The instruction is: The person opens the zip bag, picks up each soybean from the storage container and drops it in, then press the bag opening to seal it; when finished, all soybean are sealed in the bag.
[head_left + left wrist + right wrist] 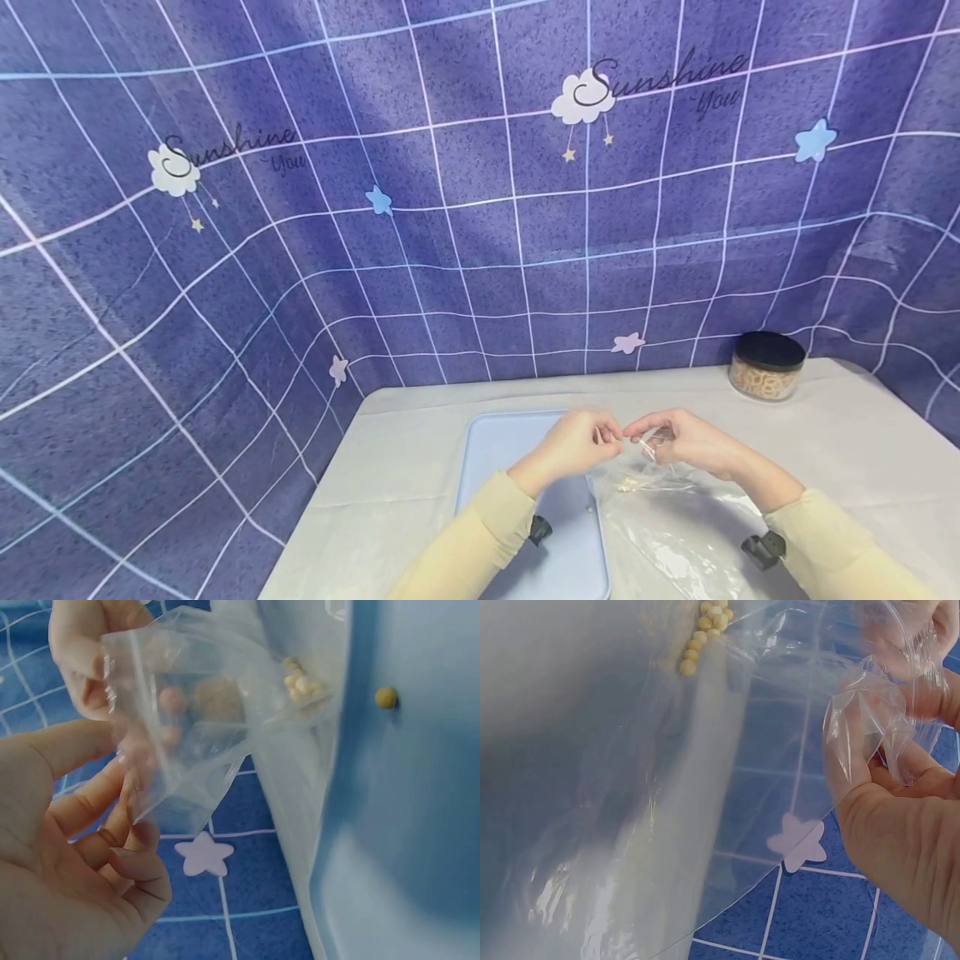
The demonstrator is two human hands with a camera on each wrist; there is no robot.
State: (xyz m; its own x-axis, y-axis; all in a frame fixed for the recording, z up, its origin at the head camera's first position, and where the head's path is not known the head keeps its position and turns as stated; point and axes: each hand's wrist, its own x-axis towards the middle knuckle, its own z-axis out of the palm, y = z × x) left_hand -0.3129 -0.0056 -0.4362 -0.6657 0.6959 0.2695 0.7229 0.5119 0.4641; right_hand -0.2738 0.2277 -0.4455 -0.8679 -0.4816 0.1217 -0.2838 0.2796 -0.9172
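Observation:
A clear plastic bag [675, 542] lies partly on the table, its upper end raised between my hands. My left hand [581, 442] pinches one edge of the bag's mouth [142, 750] with thumb and fingers. My right hand [686, 442] grips the crumpled film opposite, close to the left fingertips. Inside the bag sits a small cluster of pale yellow beads [707, 630], also seen in the left wrist view. One round yellow-brown bead [385, 697] lies apart on the blue tray [506, 450], near its right edge, below my left hand.
A clear jar [767, 371] with a black lid and pale ring-shaped contents stands at the table's back right. The table [390, 467] has a whitish cover. A blue grid-patterned curtain [465, 283] hangs behind and along the sides.

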